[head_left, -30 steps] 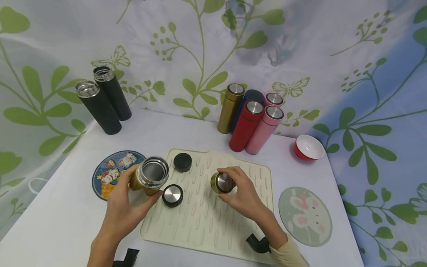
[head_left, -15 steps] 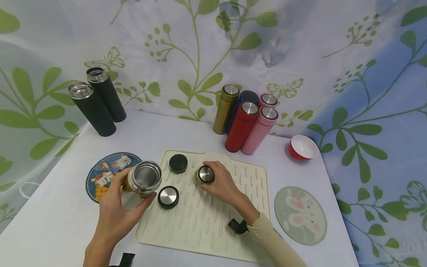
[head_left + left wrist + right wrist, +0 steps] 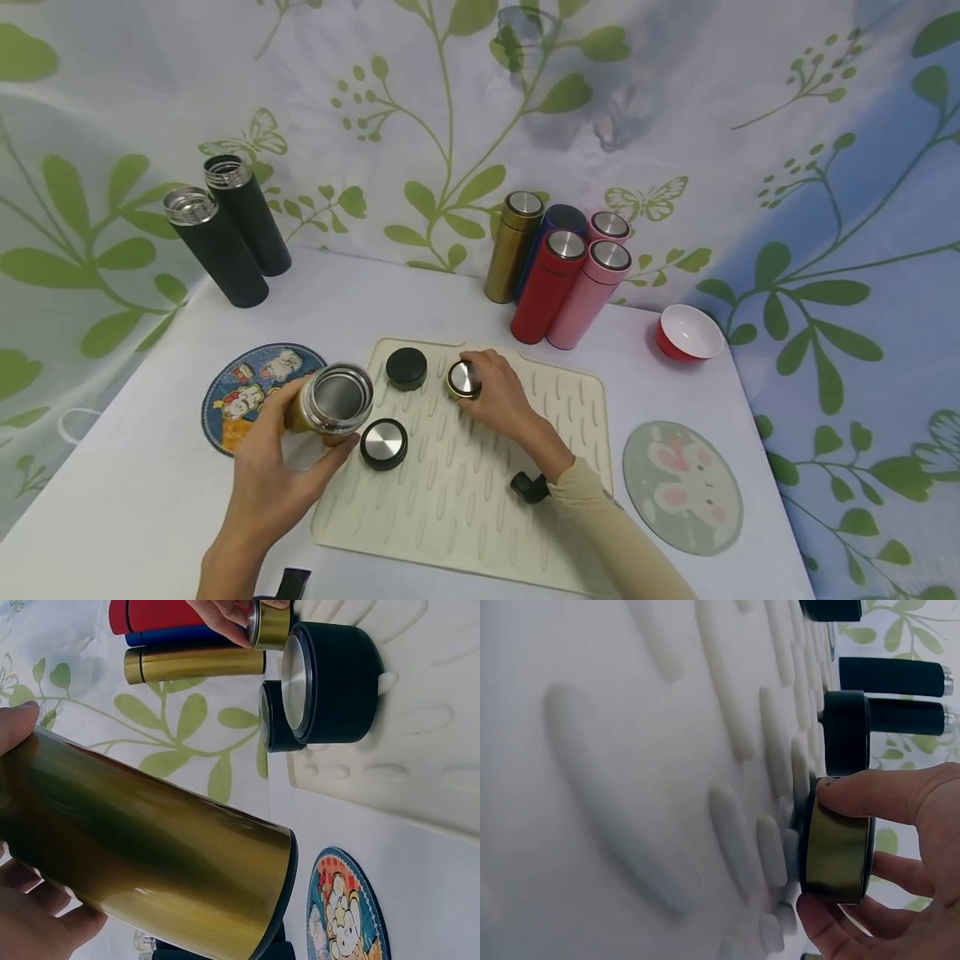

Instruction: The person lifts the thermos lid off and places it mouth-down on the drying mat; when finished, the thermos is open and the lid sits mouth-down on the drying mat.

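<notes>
My left hand (image 3: 273, 467) grips a gold thermos bottle (image 3: 157, 847), its steel mouth uncovered and facing up in the head view. The bottle is held above the table, left of the cream ridged mat (image 3: 450, 517). My right hand (image 3: 506, 400) pinches a gold bottle cap (image 3: 836, 851) with a steel top between thumb and fingers. The cap's underside is right at the mat's surface in the right wrist view. Two black caps lie on the mat between the hands: a plain black cap (image 3: 407, 368) and a black cap with a steel top (image 3: 384, 443).
Two open black bottles (image 3: 225, 250) stand at the back left. Behind the mat stand several capped bottles, including a red bottle (image 3: 546, 292) and a pink bottle (image 3: 588, 296). A red bowl (image 3: 688, 333), a green rabbit coaster (image 3: 682, 487) and a blue cartoon coaster (image 3: 240, 400) lie around.
My right hand has carried the gold cap left and back, down to the mat near the plain black cap. My left hand holds the bottle in nearly the same place.
</notes>
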The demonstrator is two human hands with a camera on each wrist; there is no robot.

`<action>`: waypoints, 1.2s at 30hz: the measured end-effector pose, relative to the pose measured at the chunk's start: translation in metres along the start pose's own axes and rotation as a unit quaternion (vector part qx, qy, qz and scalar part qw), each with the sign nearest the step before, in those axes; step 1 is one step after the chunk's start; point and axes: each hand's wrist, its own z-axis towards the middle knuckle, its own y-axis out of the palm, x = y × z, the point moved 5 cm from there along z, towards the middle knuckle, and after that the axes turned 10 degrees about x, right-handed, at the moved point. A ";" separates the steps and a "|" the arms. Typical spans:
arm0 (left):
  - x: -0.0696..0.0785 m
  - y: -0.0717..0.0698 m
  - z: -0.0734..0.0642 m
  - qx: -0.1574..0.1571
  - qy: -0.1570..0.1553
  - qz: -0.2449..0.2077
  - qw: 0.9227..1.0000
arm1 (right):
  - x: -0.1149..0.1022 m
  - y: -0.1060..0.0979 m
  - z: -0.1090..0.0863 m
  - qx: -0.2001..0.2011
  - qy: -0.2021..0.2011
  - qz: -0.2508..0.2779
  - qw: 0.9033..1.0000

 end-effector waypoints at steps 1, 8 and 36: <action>0.000 0.000 -0.001 0.001 0.000 0.000 1.000 | 0.002 0.000 0.000 0.000 0.004 -0.001 1.000; -0.003 0.002 -0.004 0.000 0.003 0.006 1.000 | 0.007 -0.001 -0.002 -0.018 0.013 0.012 1.000; -0.004 0.002 -0.006 -0.060 -0.054 0.058 0.995 | 0.010 0.000 0.001 -0.016 -0.001 0.033 0.999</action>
